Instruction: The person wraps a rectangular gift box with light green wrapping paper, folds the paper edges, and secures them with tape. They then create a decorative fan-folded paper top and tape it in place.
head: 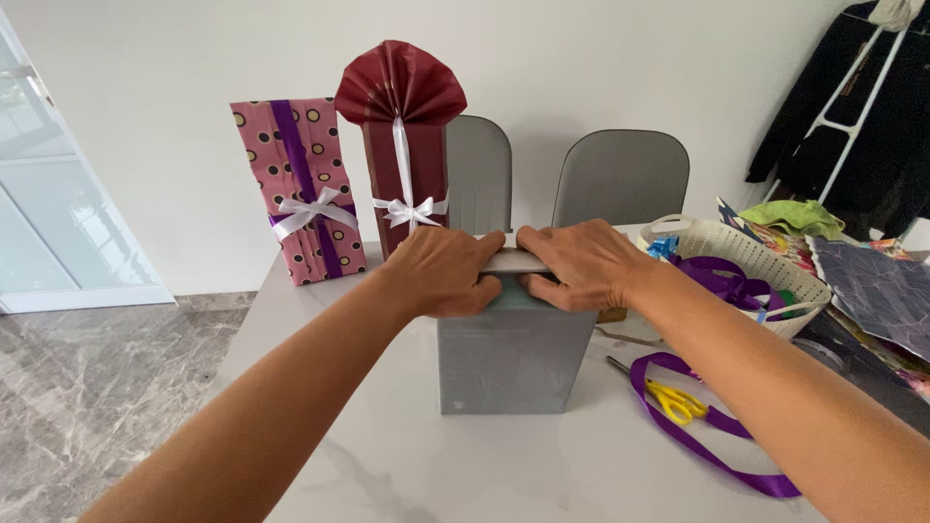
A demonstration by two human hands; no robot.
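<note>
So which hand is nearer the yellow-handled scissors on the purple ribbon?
Right. The right hand presses the grey box's top above the scissors; the left hand is farther away.

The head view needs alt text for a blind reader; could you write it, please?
Left hand and right hand press the folded top of an upright grey wrapped box on a white table. Two ribboned gifts stand behind; yellow scissors lie right.
</note>
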